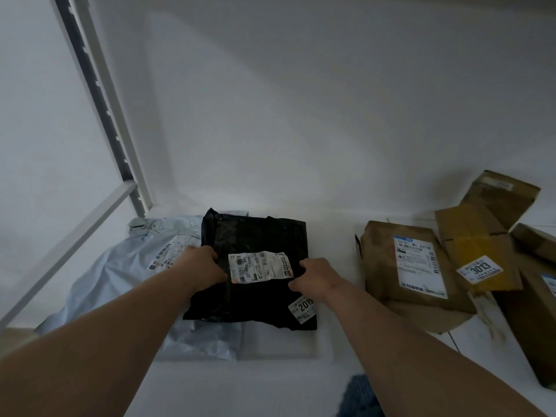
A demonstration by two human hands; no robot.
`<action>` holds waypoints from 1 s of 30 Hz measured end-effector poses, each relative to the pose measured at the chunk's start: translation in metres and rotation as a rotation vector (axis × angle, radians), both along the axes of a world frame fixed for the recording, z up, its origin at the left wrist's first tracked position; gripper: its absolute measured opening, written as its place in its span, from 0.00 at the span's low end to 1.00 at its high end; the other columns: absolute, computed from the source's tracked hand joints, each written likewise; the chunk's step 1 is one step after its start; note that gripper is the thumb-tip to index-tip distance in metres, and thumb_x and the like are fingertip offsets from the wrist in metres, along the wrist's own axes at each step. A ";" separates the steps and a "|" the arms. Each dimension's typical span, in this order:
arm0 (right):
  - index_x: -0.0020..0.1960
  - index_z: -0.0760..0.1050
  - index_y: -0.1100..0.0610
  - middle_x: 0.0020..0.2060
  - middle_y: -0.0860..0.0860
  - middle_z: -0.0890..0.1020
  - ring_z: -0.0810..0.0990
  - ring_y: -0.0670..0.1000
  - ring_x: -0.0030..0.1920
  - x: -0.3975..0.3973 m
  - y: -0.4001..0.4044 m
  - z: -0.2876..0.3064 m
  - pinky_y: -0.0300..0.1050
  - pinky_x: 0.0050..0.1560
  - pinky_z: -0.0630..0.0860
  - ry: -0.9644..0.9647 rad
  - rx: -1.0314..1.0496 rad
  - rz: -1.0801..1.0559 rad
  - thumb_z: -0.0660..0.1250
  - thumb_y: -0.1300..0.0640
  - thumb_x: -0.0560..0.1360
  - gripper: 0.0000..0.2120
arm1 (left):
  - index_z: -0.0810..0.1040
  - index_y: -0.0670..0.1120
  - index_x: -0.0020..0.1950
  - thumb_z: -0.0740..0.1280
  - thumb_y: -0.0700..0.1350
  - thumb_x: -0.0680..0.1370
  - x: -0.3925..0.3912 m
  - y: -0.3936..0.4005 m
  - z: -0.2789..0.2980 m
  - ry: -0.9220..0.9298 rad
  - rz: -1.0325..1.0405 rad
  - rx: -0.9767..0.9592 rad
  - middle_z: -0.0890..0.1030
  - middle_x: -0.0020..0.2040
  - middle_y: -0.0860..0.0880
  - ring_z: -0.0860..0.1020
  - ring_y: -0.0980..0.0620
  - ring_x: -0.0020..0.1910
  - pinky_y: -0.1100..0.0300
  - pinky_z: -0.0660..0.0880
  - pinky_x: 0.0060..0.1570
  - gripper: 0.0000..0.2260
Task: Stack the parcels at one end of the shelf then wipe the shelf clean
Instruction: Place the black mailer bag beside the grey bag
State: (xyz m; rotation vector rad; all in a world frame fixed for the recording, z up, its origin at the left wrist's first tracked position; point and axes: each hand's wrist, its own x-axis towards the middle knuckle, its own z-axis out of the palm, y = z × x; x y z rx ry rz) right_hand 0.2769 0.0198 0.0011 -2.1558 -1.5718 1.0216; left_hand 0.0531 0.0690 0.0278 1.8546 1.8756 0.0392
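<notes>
A black plastic parcel (255, 236) with white labels lies on top of a pale blue-grey plastic parcel (120, 266) at the left end of the white shelf (270, 386). My left hand (200, 267) rests on the black parcel's left side, fingers curled at its edge. On its right side lies my right hand (316, 278), fingers bent against the plastic. Several brown paper and cardboard parcels (415, 266) lie to the right; one carries a sticker reading 3013.
The shelf's white upright post (99, 100) and a side rail (75, 245) stand at the left. A white wall closes off the back. A blue cloth (361, 398) shows at the bottom edge near my right forearm.
</notes>
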 end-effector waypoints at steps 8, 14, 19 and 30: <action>0.73 0.64 0.52 0.79 0.53 0.45 0.48 0.61 0.76 -0.003 0.003 -0.018 0.52 0.74 0.56 -0.367 0.037 0.237 0.67 0.48 0.74 0.30 | 0.62 0.52 0.74 0.66 0.64 0.70 0.000 -0.001 -0.006 0.371 -0.236 0.215 0.53 0.77 0.46 0.56 0.40 0.74 0.42 0.59 0.70 0.36; 0.80 0.47 0.50 0.79 0.54 0.50 0.48 0.58 0.78 -0.007 0.007 -0.024 0.57 0.77 0.49 -0.487 -0.060 0.377 0.62 0.37 0.75 0.41 | 0.50 0.52 0.78 0.61 0.67 0.73 0.005 0.005 -0.019 0.448 -0.283 0.068 0.48 0.79 0.46 0.52 0.41 0.76 0.42 0.55 0.72 0.40; 0.80 0.41 0.48 0.79 0.54 0.45 0.42 0.54 0.79 -0.004 0.013 -0.032 0.63 0.75 0.39 -0.526 -0.082 0.348 0.61 0.36 0.75 0.43 | 0.45 0.56 0.79 0.57 0.70 0.74 0.006 0.009 -0.025 0.442 -0.288 0.017 0.46 0.79 0.48 0.50 0.40 0.77 0.39 0.53 0.71 0.39; 0.70 0.65 0.49 0.68 0.54 0.64 0.63 0.58 0.67 -0.001 0.010 -0.027 0.54 0.66 0.60 -0.560 0.292 0.243 0.62 0.46 0.77 0.23 | 0.45 0.64 0.76 0.55 0.75 0.70 0.010 0.016 -0.027 0.405 -0.217 0.019 0.42 0.79 0.48 0.54 0.37 0.75 0.36 0.56 0.69 0.39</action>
